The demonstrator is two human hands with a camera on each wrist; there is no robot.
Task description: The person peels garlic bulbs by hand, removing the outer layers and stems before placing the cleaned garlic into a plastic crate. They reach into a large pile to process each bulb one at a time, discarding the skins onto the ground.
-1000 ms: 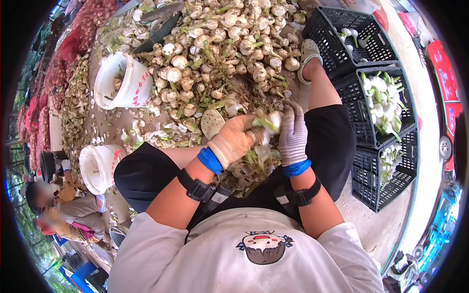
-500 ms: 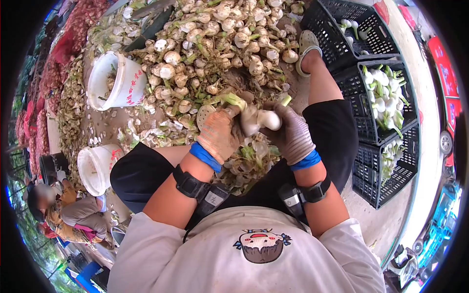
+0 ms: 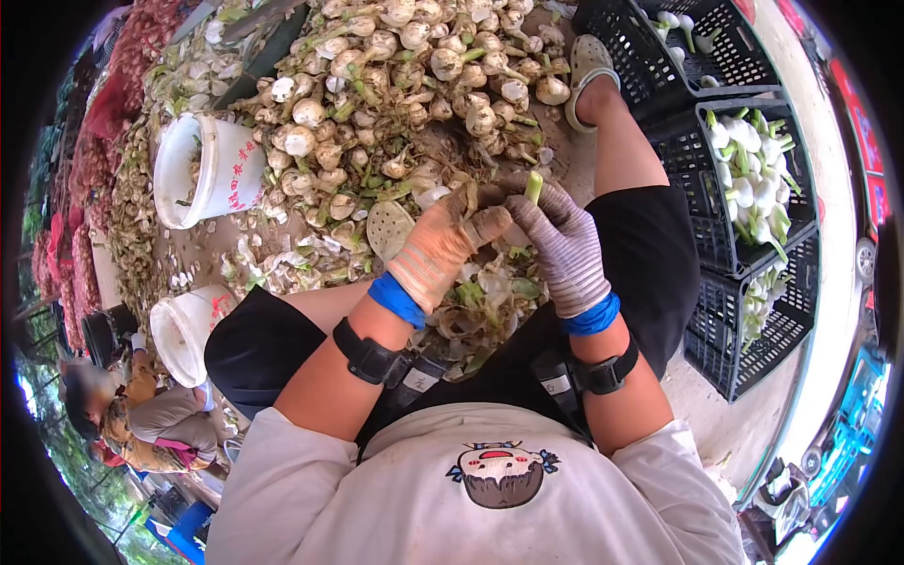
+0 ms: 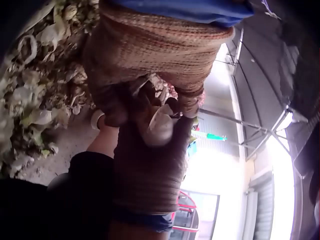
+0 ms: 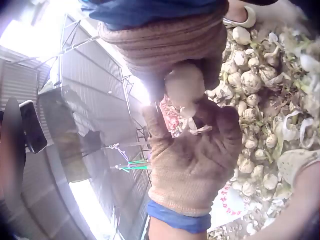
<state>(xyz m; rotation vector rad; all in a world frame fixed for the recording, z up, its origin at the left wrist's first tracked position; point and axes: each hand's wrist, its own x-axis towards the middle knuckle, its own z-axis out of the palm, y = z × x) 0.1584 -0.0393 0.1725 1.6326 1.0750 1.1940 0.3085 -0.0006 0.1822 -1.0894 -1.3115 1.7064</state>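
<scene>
A garlic bulb with a short green stem [image 3: 534, 186] is in my right hand [image 3: 562, 247], whose gloved thumb and fingers curl round it. In the right wrist view the pale, smooth bulb [image 5: 185, 86] shows between the hands. My left hand [image 3: 435, 247], also gloved, has its thumb and curled fingers at the bulb's other side, with thin strips of skin [image 5: 192, 126] by its palm. From the left wrist, the bulb's white side [image 4: 160, 127] appears between both gloves. Loose garlic skins [image 3: 480, 306] lie below the hands.
A large heap of unpeeled garlic [image 3: 395, 104] spreads ahead. Black crates [image 3: 702, 273] stand at the right, several peeled bulbs [image 3: 753, 179] inside. White buckets [image 3: 221, 174] stand at the left. Another person [image 3: 151, 414] sits far left. A clog [image 3: 388, 231] is near my left hand.
Both hands came together over the bulb, which the right hand turned so its stem points up. The left hand drew leafy skin aside half a second ago; that leafy piece no longer shows.
</scene>
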